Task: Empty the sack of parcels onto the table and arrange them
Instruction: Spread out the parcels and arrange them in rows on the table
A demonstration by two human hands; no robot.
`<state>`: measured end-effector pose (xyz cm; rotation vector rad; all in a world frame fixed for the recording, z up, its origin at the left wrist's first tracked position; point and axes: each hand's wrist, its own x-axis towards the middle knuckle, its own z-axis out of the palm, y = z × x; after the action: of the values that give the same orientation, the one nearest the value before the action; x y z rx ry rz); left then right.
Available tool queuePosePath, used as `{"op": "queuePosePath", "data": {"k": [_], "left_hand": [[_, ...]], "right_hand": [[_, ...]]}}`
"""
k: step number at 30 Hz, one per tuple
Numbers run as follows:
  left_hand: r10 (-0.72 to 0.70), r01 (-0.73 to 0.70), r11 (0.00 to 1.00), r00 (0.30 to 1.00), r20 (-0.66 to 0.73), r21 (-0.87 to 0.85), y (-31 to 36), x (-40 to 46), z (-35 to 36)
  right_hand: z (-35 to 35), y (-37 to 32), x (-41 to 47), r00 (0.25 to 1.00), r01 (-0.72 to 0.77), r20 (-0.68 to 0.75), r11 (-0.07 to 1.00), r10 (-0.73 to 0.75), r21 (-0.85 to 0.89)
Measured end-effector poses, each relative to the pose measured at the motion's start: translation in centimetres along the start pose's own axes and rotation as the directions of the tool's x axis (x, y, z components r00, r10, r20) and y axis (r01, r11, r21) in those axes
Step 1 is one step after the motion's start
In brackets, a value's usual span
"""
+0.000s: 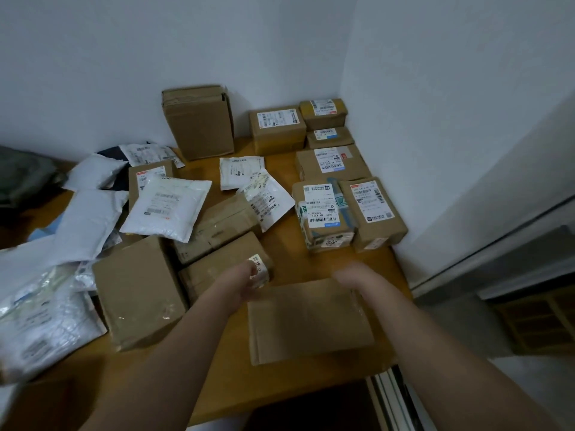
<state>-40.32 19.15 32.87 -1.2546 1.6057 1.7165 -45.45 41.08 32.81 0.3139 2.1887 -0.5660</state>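
A flat brown cardboard parcel [308,321] lies at the front of the wooden table [280,256]. My left hand [249,284] is at its far left corner with fingers curled on the edge. My right hand [348,275] is over its far right corner, too blurred to show the fingers. Labelled brown boxes [329,163] stand in neat rows at the back right corner. A tall box [199,122] leans on the back wall. Loose boxes [137,290] and white mailers [168,206] lie jumbled on the left half.
A grey-green bag [21,175] lies at the far left. Plastic mailers [40,325] hang over the left front edge. White walls close the back and right sides. Right of the table the floor drops away beside a wooden crate [538,321].
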Motion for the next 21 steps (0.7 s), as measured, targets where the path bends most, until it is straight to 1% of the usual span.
{"op": "queuePosePath", "data": {"k": [2,3,7,10,13,16,19,21], "left_hand": [[0.035,-0.036,0.999,0.997,-0.075,-0.007,-1.3,-0.8,0.8],[0.038,-0.040,0.999,0.995,-0.090,-0.019,-1.9,-1.2,1.2],[0.016,-0.027,0.996,0.993,-0.118,-0.085,-3.9,-2.8,2.1],[0.026,-0.041,0.992,0.992,-0.127,-0.120,-4.3,-3.4,3.0],[0.028,-0.050,0.987,0.989,-0.146,-0.153,-3.7,-4.1,3.8],[0.066,-0.105,0.968,0.983,-0.171,-0.228,-2.4,-5.0,4.5],[0.129,-0.194,0.952,0.955,-0.266,-0.236,-1.6,-5.1,4.9],[0.113,-0.194,0.946,0.948,-0.297,-0.261,-1.7,-5.3,5.1]], "right_hand": [[0.2,1.1,-0.5,0.999,-0.024,0.039,0.999,0.023,0.028],[0.4,1.6,-0.5,0.998,-0.033,0.054,0.998,0.030,0.062],[1.0,2.9,-0.8,0.997,-0.016,0.072,0.965,-0.003,0.262],[0.7,3.7,-1.4,0.998,-0.007,0.066,0.951,-0.014,0.308],[-0.5,4.1,-1.6,0.999,0.037,-0.005,0.920,-0.038,0.390],[-2.4,3.8,-2.0,0.985,0.139,-0.154,0.880,-0.076,0.454],[-4.4,4.0,-2.3,0.944,0.216,-0.323,0.859,-0.063,0.465],[-5.2,4.7,-2.1,0.933,0.206,-0.360,0.839,-0.013,0.503]]}}
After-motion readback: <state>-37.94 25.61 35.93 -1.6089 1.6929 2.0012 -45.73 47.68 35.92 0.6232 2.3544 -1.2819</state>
